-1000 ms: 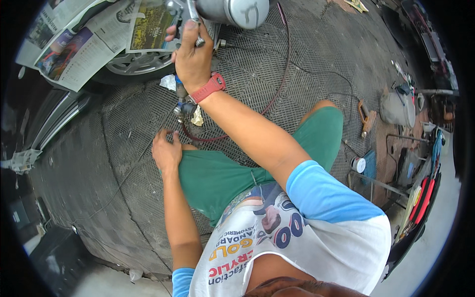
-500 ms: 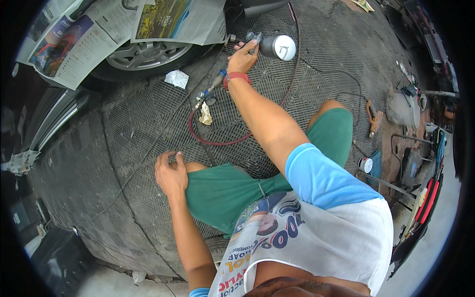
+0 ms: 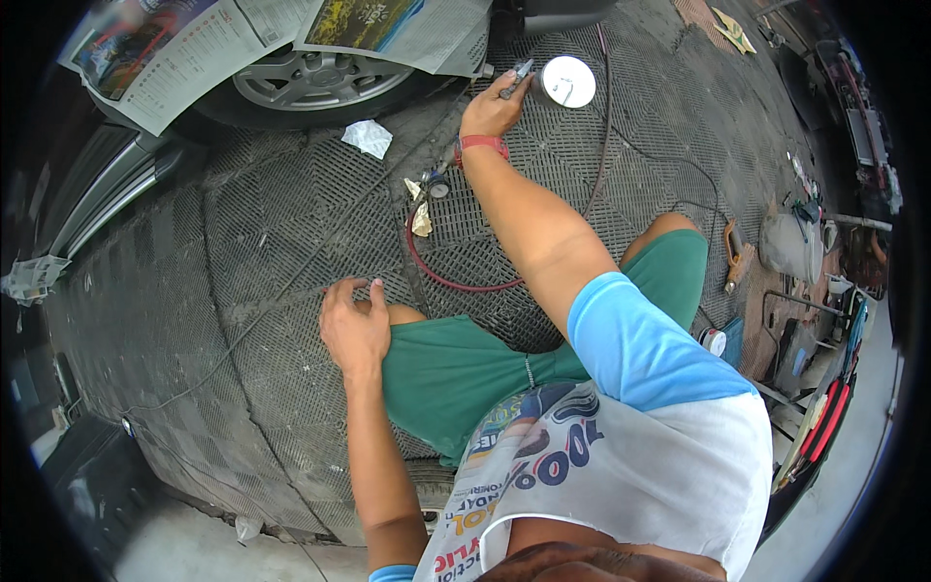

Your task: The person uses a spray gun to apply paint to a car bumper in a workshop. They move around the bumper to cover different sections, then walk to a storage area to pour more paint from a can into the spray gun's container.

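Observation:
My right hand [image 3: 492, 112] reaches far forward, its fingers wrapped round the handle of a spray gun [image 3: 522, 78]. On the gun is a dark round paint cup with a white lid [image 3: 568, 81] facing up at me. Below my wrist, a round pressure gauge [image 3: 438, 186] sits on the air line, and a dark red hose [image 3: 461, 286] loops over the floor. The gun's nozzle is hard to make out. My left hand [image 3: 355, 325] lies over my left knee, fingers loosely bent and apart, holding nothing.
A car wheel [image 3: 320, 80] stands at the far left under newspaper sheets [image 3: 184, 58] covering the bodywork. Crumpled white paper [image 3: 368, 138] lies on the ribbed mat [image 3: 291, 194]. At right are an orange-handled tool [image 3: 733, 254] and a small white-topped can [image 3: 714, 341].
The whole view has shifted, so things appear farther right and higher. The paint cup has tipped slightly; its lid looks rounder and less of its side shows. My left hand stays on the knee.

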